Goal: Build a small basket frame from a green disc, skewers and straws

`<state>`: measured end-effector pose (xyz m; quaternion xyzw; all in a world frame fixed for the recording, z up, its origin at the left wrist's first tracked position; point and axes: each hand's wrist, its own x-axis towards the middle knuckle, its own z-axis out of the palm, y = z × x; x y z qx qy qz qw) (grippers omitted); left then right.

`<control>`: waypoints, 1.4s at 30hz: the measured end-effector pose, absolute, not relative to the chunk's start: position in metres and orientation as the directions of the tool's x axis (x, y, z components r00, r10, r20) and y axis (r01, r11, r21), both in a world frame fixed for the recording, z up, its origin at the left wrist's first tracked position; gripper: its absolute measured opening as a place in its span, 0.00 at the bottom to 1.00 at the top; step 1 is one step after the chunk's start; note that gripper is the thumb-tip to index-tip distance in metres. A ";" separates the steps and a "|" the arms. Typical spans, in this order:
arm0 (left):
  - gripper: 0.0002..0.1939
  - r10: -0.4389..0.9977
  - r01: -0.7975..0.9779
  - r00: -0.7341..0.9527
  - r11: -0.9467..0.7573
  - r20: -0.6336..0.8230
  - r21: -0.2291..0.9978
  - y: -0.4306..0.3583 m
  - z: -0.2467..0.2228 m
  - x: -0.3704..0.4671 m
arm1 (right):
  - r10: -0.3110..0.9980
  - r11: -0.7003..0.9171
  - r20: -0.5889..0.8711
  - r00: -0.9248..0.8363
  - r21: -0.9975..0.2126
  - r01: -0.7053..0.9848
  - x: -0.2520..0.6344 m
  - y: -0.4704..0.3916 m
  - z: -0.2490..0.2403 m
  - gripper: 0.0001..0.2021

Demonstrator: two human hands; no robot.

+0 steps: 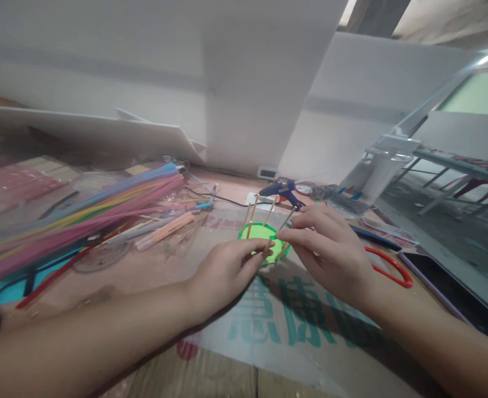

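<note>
A small round bright-green base (258, 231) with a darker green rim lies on the plastic sheet, and several thin wooden sticks (255, 209) stand up around its edge. At its near side, my left hand (227, 268) has thumb and forefinger closed around what looks like one of these sticks. My right hand (332, 254) comes in from the right, its fingertips pinched together at a short piece of green pipe cleaner (273, 237) beside the left fingertips. Part of the base is hidden behind both hands.
Colourful pipe cleaners (103, 213) lie bundled at left. A blue glue gun (283, 190) rests behind the base. Red-handled scissors (393, 268) and a phone (451, 293) are at right, near the table edge. A clear plastic container (376, 177) stands behind them. White boards (247, 83) rise at the back.
</note>
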<state>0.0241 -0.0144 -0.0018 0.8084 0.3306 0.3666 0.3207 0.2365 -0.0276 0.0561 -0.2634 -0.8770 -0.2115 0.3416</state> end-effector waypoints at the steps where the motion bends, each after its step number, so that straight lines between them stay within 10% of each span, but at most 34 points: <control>1: 0.14 0.769 0.302 0.513 -0.578 0.382 0.758 -0.014 -0.002 0.024 | 0.297 0.766 0.712 -0.637 0.221 0.604 0.236 -0.028 0.056 0.13; 42: 0.15 0.771 0.339 0.525 -0.579 0.362 0.742 -0.013 0.000 0.024 | 0.304 0.716 0.671 -0.676 0.307 0.627 0.237 -0.036 0.068 0.11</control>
